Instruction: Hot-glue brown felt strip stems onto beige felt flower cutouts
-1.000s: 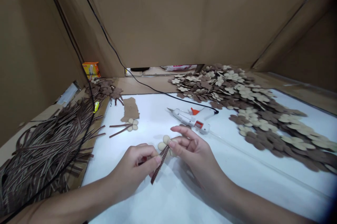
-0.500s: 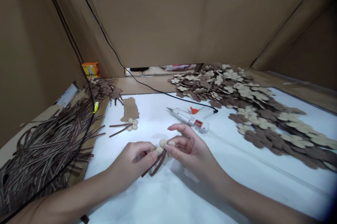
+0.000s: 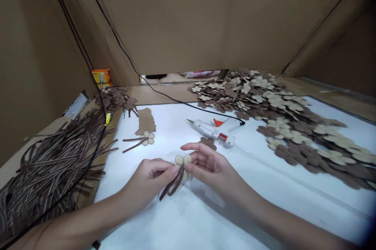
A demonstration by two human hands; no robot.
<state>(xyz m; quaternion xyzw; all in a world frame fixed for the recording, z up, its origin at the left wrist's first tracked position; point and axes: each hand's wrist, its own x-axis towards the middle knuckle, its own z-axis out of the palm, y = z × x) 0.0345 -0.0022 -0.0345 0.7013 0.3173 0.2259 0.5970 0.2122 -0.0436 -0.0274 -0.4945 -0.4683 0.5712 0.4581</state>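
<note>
Between both hands, just above the white board, is a cream felt flower with two brown stitched ribbon tails hanging toward the lower left. My left hand pinches its left side near where the ribbons join. On its right side the thumb and fingers of my right hand grip the petals, the index finger raised. Fingers partly cover the flower. A white glue gun lies beyond my right hand, with a brown felt flower beside it. Another cream flower with ribbon tails lies farther left.
A large pile of brown and cream felt flowers spreads at the right. Heaped ribbon strips lie at the left. A black cable crosses to the glue gun. Cardboard walls enclose the board; a torn cardboard piece lies on it.
The cream flower has been turned a little in my fingers, so its upper petals show more plainly. A brown flower beside the glue gun has come into sight from behind my right hand.
</note>
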